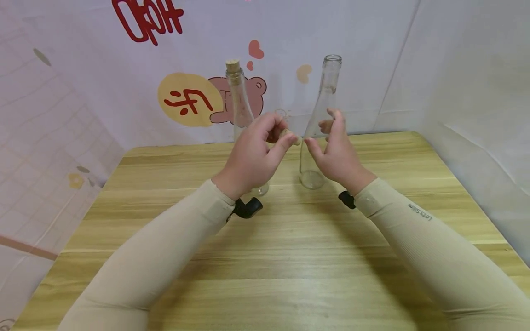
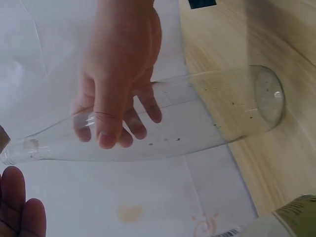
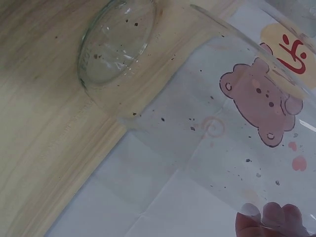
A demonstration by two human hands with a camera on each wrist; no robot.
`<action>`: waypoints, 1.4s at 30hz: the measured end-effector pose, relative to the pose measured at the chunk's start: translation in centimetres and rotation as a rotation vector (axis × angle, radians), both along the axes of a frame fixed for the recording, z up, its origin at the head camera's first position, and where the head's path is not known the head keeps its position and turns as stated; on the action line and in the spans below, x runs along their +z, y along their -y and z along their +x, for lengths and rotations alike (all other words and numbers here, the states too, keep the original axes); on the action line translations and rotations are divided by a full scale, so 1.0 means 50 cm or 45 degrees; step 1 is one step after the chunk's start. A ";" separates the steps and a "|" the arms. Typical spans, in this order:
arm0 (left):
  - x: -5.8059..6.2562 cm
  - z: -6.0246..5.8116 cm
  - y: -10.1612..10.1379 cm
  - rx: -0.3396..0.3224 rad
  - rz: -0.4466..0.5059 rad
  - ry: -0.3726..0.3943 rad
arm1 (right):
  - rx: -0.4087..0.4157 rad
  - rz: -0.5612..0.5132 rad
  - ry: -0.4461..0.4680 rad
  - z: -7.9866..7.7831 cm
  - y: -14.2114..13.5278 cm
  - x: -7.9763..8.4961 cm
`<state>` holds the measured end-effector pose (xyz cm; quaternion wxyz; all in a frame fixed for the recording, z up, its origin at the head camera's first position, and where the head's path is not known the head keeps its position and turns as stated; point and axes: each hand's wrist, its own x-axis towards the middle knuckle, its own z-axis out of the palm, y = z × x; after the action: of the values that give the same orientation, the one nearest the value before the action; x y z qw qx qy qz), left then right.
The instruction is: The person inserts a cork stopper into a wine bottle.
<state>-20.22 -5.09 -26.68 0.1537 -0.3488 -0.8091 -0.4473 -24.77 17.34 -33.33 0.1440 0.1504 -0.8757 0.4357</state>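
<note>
My left hand [image 1: 258,149] pinches a small cork [image 1: 291,136] between thumb and fingers, at mid-height of the bottles in the head view. The left wrist view catches the cork [image 2: 3,138] at its left edge, beside the mouth of a clear glass bottle [image 2: 173,143]. This bottle [image 1: 311,158] stands upright on the table, uncorked. My right hand [image 1: 341,154] curves round its body, thumb on the near side. Its fingers [image 3: 272,215] show through the glass in the right wrist view. Just behind my left hand stands a second clear bottle [image 1: 241,103], with a cork [image 1: 233,65] in its neck.
The wooden table [image 1: 285,257] backs onto a white wall covering [image 1: 356,41] with a bear drawing [image 1: 254,96] and red lettering. White sheets also flank it left and right. A greenish curved surface [image 2: 291,217] with printed marks enters the left wrist view's lower right corner.
</note>
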 end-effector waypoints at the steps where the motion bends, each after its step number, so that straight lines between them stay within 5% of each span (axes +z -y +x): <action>1: 0.004 -0.002 -0.003 -0.006 0.016 0.001 | 0.002 0.001 -0.006 -0.001 0.000 0.000; 12: 0.050 -0.028 -0.040 0.000 0.151 -0.058 | -0.004 0.006 -0.035 -0.001 0.001 -0.003; 35: 0.120 -0.084 -0.095 -0.052 0.330 0.011 | -0.008 0.000 -0.014 0.001 0.003 -0.001; 42: 0.142 -0.097 -0.108 -0.005 0.342 0.012 | -0.004 -0.010 -0.007 0.001 0.002 -0.002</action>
<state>-25.07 0.31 -19.56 0.1942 -0.3247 -0.7419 -0.5536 -24.70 17.24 -33.40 0.1476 0.1497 -0.8737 0.4386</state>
